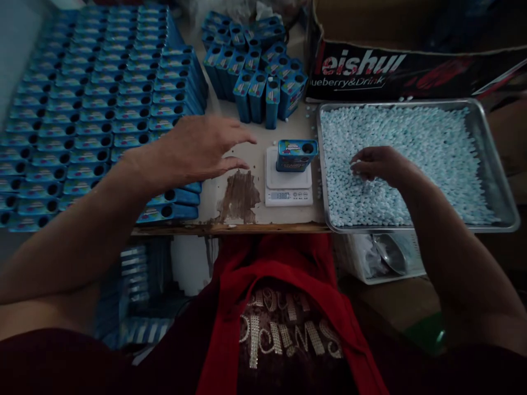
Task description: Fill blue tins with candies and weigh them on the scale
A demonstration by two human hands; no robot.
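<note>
A blue tin [297, 156] with a round hole in its top stands upright on a small white digital scale [289, 198], whose display seems to read 138.0. My left hand [206, 145] hovers left of the scale, fingers and thumb apart, holding nothing. Over on the right, a metal tray [509, 186] holds a wide layer of pale blue and white candy pellets [415, 137]. My right hand [376, 163] is low over the pellets with its fingertips pinched together. A few pellets show at the fingertips; how many is hidden.
Rows of blue tins [94, 112] fill the left of the table. A looser group of tins [251, 66] stands behind the scale, and a black-printed carton [370, 71] behind the tray. Below the table edge [230, 229], a white bin [374, 280] contains a metal scoop [391, 254].
</note>
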